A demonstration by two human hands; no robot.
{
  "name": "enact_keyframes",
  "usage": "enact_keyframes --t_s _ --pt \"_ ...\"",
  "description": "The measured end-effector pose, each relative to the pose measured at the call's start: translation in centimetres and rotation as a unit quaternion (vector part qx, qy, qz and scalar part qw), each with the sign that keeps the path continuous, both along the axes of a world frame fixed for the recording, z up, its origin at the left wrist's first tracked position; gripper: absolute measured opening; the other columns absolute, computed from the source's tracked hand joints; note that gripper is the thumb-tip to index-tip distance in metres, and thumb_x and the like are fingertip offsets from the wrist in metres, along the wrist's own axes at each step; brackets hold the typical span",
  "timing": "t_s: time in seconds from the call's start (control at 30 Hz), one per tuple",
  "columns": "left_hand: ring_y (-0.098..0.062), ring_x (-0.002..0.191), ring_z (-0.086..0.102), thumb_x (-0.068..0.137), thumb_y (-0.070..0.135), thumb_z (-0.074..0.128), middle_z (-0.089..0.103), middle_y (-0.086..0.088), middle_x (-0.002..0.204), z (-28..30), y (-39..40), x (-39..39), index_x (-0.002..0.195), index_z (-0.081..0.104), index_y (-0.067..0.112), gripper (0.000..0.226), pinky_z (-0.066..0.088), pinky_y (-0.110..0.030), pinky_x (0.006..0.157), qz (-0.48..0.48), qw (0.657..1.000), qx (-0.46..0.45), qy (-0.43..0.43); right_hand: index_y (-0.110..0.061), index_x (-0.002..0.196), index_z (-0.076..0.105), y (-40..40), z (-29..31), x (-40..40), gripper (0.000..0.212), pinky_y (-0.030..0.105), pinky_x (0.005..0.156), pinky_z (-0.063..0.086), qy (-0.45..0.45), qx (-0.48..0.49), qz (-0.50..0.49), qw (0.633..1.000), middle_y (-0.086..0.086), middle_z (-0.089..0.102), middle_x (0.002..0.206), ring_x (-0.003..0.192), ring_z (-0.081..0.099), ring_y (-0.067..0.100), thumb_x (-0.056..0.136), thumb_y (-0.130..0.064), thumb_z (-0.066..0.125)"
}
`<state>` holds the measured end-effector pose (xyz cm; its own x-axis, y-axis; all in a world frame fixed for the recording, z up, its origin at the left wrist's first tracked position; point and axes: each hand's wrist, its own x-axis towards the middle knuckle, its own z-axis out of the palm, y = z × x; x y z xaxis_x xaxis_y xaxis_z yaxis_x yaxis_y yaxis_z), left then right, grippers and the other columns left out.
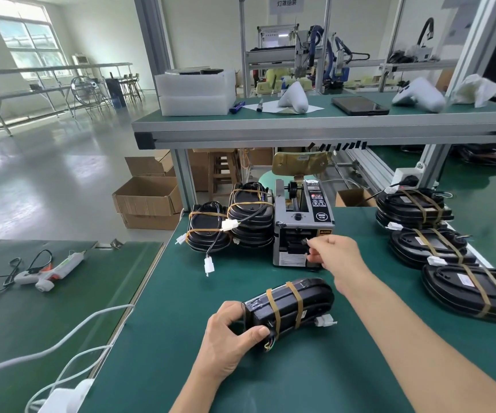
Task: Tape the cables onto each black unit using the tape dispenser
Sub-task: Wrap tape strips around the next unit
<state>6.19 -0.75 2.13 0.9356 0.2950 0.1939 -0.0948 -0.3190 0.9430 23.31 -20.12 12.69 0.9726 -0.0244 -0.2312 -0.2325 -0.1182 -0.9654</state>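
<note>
Left hand (pixel 229 338) grips the near end of a black unit (pixel 289 305) lying on the green tabletop (pixel 181 293), thumb and fingers curled round its edge. Two tan tape bands cross the unit; a white connector (pixel 325 320) sticks out on its right side and coloured wire ends show by the thumb. Right hand (pixel 334 251) is up at the front slot of the tape dispenser (pixel 303 225), thumb and forefinger pinched together at the outlet (whether a tape piece is between them is too small to tell). The dispenser stands upright, just behind the held unit.

Left of the dispenser, touching it: a stack of untaped units (pixel 251 216) with loose cables and white plugs hanging out. Right side of the tabletop: taped units (pixel 419 208), some stacked, each with tan bands.

Far left, on a separate green surface: a glue gun (pixel 51 271) with its cord. Raised shelf (pixel 300 120) behind holds white foam blocks (pixel 194 90) and a dark phone (pixel 359 105).
</note>
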Motion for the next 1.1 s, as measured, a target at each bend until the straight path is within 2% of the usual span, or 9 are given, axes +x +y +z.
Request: enact_keyframes --t_s 0.07,0.2,0.33,0.43,0.6,0.7,0.77,0.93,1.1 --pt "-0.026 0.100 0.068 0.060 0.090 0.078 0.072 -0.008 0.102 -0.1 0.0 0.1 0.099 0.084 0.016 0.085 0.054 -0.040 0.091 0.000 1.000 -0.002 0.000 -0.016 0.075 0.076 -1.8 0.2 -2.5 0.015 0.030 0.081 0.050 -0.035 0.002 0.045 0.998 -0.007 0.076 0.076 0.084 0.069 0.009 0.089 -0.019 0.076" --pt "-0.026 0.102 0.069 0.061 0.090 0.078 0.073 -0.007 0.103 -0.3 0.1 0.0 0.100 0.084 0.017 0.083 0.054 -0.043 0.094 0.000 1.000 -0.006 -0.001 -0.016 0.076 0.078 -3.7 -0.4 -6.3 0.015 0.019 0.077 0.048 -0.043 0.030 0.089 0.995 -0.009 0.079 0.084 0.075 0.067 -0.001 0.090 -0.019 0.078" --pt "-0.023 0.102 0.069 0.062 0.089 0.079 0.073 -0.003 0.103 -0.1 -0.1 0.0 0.100 0.084 0.025 0.075 0.054 -0.041 0.095 -0.005 1.000 -0.009 0.005 -0.012 0.083 0.079 -3.4 -1.0 -7.8 0.006 0.002 0.058 0.046 -0.045 0.071 0.072 0.994 -0.018 0.079 0.086 0.068 0.068 -0.011 0.089 -0.015 0.080" --pt "-0.019 0.103 0.070 0.062 0.089 0.078 0.074 0.001 0.103 0.1 -0.2 -0.1 0.101 0.084 0.038 0.064 0.054 -0.036 0.095 -0.007 1.000 -0.004 0.004 -0.010 0.083 0.078 -2.9 -1.4 -8.3 0.008 0.007 0.046 0.046 -0.043 0.092 0.067 0.993 -0.022 0.076 0.081 0.061 0.067 -0.009 0.089 -0.015 0.080" --pt "-0.019 0.103 0.070 0.062 0.090 0.078 0.074 -0.001 0.104 0.0 -0.1 0.0 0.100 0.084 0.033 0.069 0.054 -0.034 0.094 -0.009 1.000 -0.003 -0.006 -0.002 0.076 0.074 -2.4 -2.0 -8.6 0.019 0.010 0.060 0.049 -0.055 0.083 0.037 0.994 -0.013 0.075 0.106 0.092 0.069 -0.002 0.088 -0.016 0.081" --pt "-0.019 0.102 0.069 0.062 0.090 0.078 0.073 -0.002 0.104 -0.1 -0.1 -0.1 0.101 0.085 0.027 0.074 0.053 -0.033 0.093 -0.010 1.000 -0.001 -0.007 -0.012 0.074 0.078 -2.2 -2.2 -8.7 0.015 0.028 0.090 0.052 -0.061 0.077 0.034 0.995 -0.013 0.072 0.115 0.112 0.067 0.012 0.087 -0.017 0.082" --pt "-0.018 0.102 0.069 0.062 0.090 0.077 0.074 -0.003 0.104 -0.1 0.0 -0.1 0.101 0.085 0.026 0.075 0.053 -0.030 0.093 -0.008 1.000 -0.002 -0.006 -0.016 0.073 0.079 -2.1 -2.3 -8.7 0.014 0.039 0.107 0.047 -0.064 0.070 0.033 0.995 -0.014 0.072 0.114 0.117 0.065 0.016 0.087 -0.017 0.082" --pt "-0.019 0.100 0.069 0.065 0.077 0.082 0.074 -0.001 0.102 0.0 -0.1 0.0 0.100 0.085 0.023 0.065 0.053 -0.031 0.091 -0.004 1.000 0.002 0.001 -0.007 0.074 0.077 -1.8 -2.6 -8.7 0.016 0.049 0.111 0.048 -0.080 0.040 0.025 0.996 -0.012 0.072 0.114 0.116 0.066 0.017 0.087 -0.016 0.081" --pt "-0.021 0.101 0.069 0.068 0.069 0.081 0.074 -0.001 0.102 0.0 -0.1 -0.1 0.100 0.085 0.025 0.055 0.053 -0.035 0.092 -0.005 1.000 0.006 0.000 -0.010 0.069 0.076 -1.7 -2.8 -8.6 0.020 0.049 0.111 0.047 -0.090 0.015 0.022 0.996 -0.003 0.072 0.121 0.114 0.067 0.020 0.086 -0.017 0.080"
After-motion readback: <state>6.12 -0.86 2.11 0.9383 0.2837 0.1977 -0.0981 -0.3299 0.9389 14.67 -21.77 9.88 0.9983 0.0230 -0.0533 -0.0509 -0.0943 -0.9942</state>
